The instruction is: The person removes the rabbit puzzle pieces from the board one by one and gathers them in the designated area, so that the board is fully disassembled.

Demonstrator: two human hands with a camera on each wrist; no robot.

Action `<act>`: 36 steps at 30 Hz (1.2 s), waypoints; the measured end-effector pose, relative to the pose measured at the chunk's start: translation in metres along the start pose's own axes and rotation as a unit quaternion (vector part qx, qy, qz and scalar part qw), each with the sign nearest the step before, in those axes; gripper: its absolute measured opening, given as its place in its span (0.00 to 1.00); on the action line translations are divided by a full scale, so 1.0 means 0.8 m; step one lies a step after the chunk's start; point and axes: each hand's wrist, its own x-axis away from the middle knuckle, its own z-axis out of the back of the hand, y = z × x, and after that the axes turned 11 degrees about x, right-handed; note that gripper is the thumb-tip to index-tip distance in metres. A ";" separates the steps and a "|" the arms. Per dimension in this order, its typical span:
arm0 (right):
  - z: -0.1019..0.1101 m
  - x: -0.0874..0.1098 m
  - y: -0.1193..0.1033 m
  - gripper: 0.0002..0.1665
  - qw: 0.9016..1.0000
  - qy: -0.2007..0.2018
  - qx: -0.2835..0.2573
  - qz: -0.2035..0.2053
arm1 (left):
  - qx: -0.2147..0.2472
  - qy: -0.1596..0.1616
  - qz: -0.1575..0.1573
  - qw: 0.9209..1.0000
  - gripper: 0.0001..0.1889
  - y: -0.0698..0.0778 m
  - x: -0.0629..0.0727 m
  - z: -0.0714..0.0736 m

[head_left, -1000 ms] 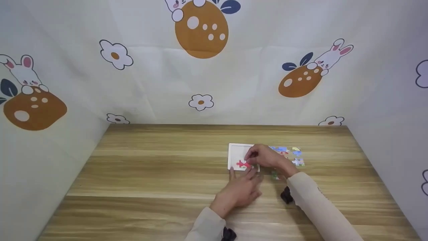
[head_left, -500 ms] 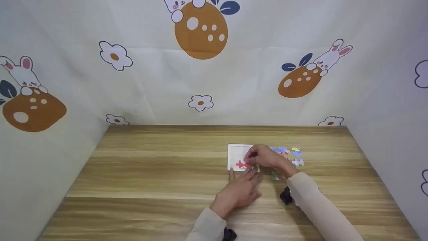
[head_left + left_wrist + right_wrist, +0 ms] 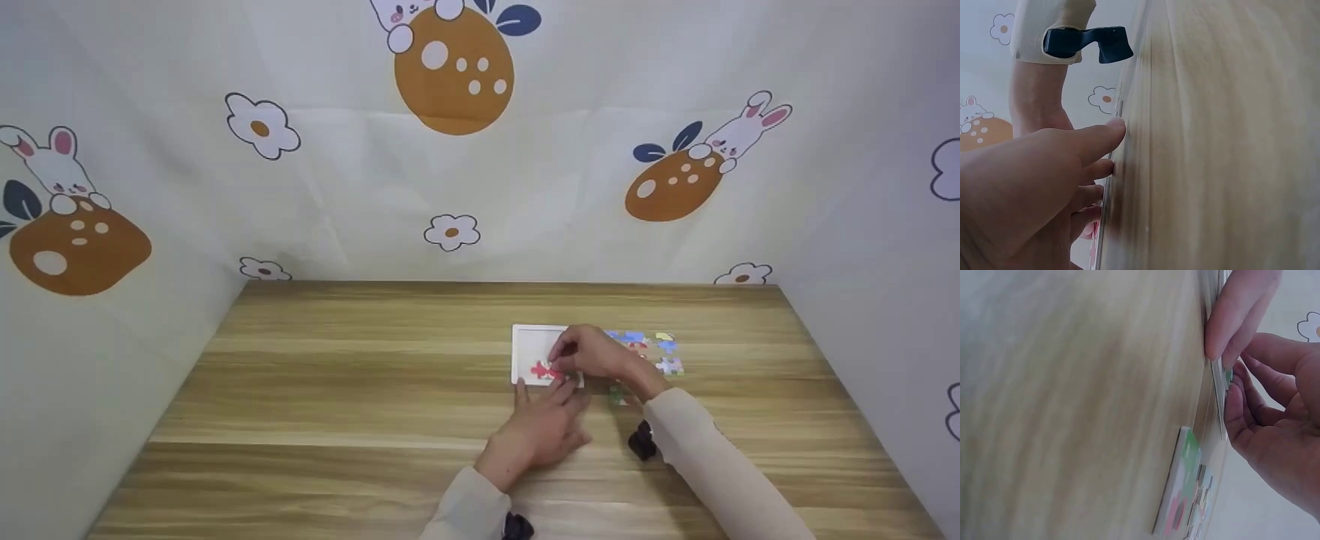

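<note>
A white square puzzle tray lies on the table in the head view, with red puzzle pieces in its lower part. My left hand rests at the near edge of the tray, its fingers extended onto the rim and the pieces. Bent over the tray's right side, my right hand pinches a puzzle piece between thumb and fingers. A bit of green puzzle piece shows by these fingertips in the right wrist view; the rest is covered. The left wrist view shows the left thumb straight beside the tray edge.
Loose puzzle pieces lie right of the tray, partly hidden by the right forearm. One green and pink piece lies nearer in the right wrist view. Wood-grain table surrounds the tray, and a patterned curtain stands behind.
</note>
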 end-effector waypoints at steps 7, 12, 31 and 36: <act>0.001 0.001 -0.008 0.02 1.000 -0.005 -0.019 -0.002 | -0.007 0.003 -0.002 1.000 0.33 -0.001 -0.002 -0.001; -0.001 0.004 -0.008 0.04 0.999 0.028 -0.019 -0.012 | -0.006 0.004 -0.007 1.000 0.33 -0.003 -0.002 -0.003; 0.070 0.087 0.052 0.05 1.000 0.017 0.000 -0.024 | 0.011 -0.004 -0.007 1.000 0.33 -0.005 -0.001 -0.003; 0.082 0.109 0.066 0.05 1.000 0.008 0.015 -0.024 | 0.012 -0.006 -0.004 1.000 0.33 -0.003 -0.002 -0.001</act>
